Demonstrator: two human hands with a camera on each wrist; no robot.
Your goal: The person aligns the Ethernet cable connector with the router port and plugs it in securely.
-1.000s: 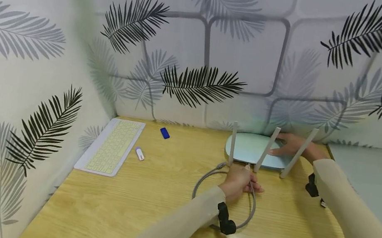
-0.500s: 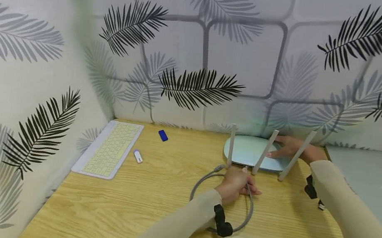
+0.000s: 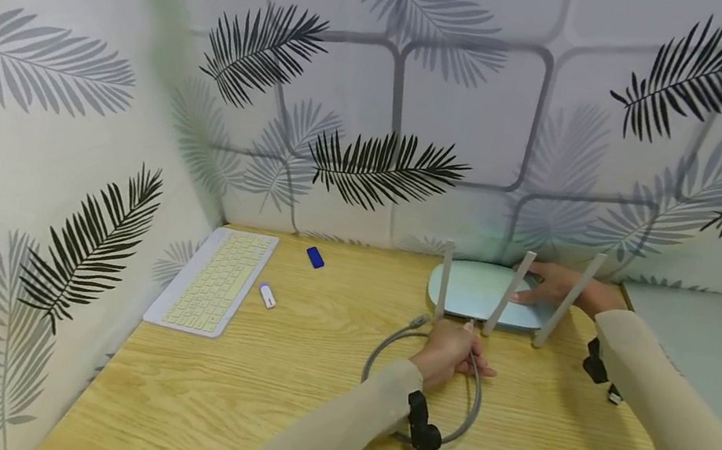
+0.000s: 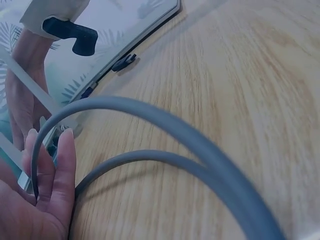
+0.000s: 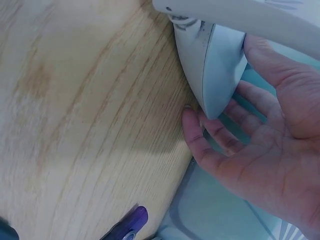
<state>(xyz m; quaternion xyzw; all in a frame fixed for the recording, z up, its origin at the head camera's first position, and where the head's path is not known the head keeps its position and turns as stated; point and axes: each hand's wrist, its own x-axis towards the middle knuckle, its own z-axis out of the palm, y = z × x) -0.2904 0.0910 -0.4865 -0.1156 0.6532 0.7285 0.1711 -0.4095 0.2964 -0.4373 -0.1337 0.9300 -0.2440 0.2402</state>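
Note:
A pale blue-white router [image 3: 468,291] with three light antennas stands at the back of the table by the wall. My left hand [image 3: 448,349] pinches one end of a grey network cable [image 3: 477,404] right at the router's front edge; the plug itself is mostly hidden. The cable loops under my left wrist, and its other plug [image 3: 419,321] lies left of the hand. In the left wrist view the cable [image 4: 150,114] arcs past the fingers [image 4: 64,172]. My right hand [image 3: 555,284] grips the router's right end, thumb on top and fingers around the far edge, as the right wrist view shows.
A white keyboard [image 3: 215,280] lies at the table's left edge. Near it are a small dark blue block [image 3: 315,257] and a white-and-purple USB stick [image 3: 266,294]. A small dark item with a metal end [image 3: 615,394] sits by the right forearm, beside a pale grey panel [image 3: 707,339].
Both hands keep their places on the cable and router. Only the head view shifts slightly.

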